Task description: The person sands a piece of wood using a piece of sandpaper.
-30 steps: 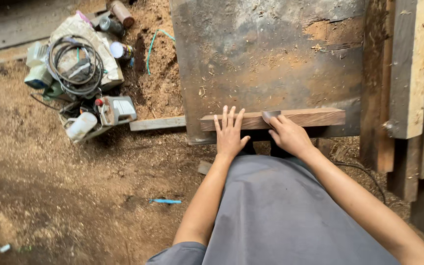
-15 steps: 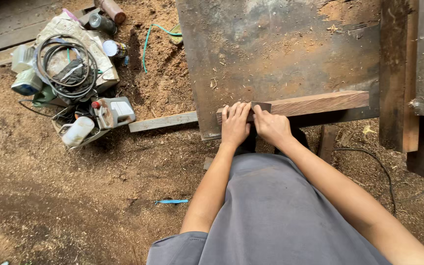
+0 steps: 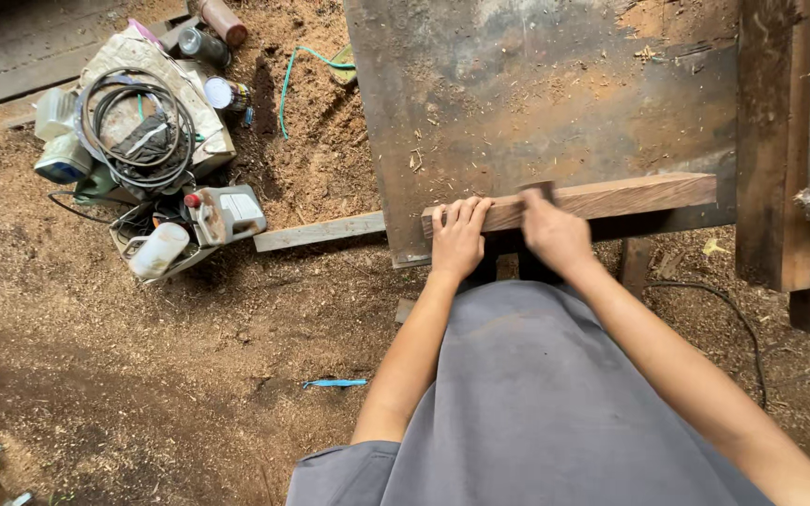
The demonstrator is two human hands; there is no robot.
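A reddish-brown wooden plank (image 3: pixel 630 195) lies along the near edge of a dusty metal worktable (image 3: pixel 536 94). My left hand (image 3: pixel 458 239) rests flat on the plank's left end, fingers together and laid over its top. My right hand (image 3: pixel 553 231) grips the plank just to the right of the left hand, fingers curled over it. Both forearms reach forward over my grey shirt (image 3: pixel 536 403).
Left of the table lies a pile with coiled black cable (image 3: pixel 133 122), plastic jugs (image 3: pixel 157 251) and cans (image 3: pixel 222 19) on sawdust ground. A thin wood strip (image 3: pixel 316 231) lies by the table. Upright timber boards (image 3: pixel 799 159) stand at right. A black cord (image 3: pixel 724 309) trails on the ground.
The plank has slid to the right along the table edge. My left hand's spread fingers have closed together on the plank's left end, and my right hand has curled onto it.
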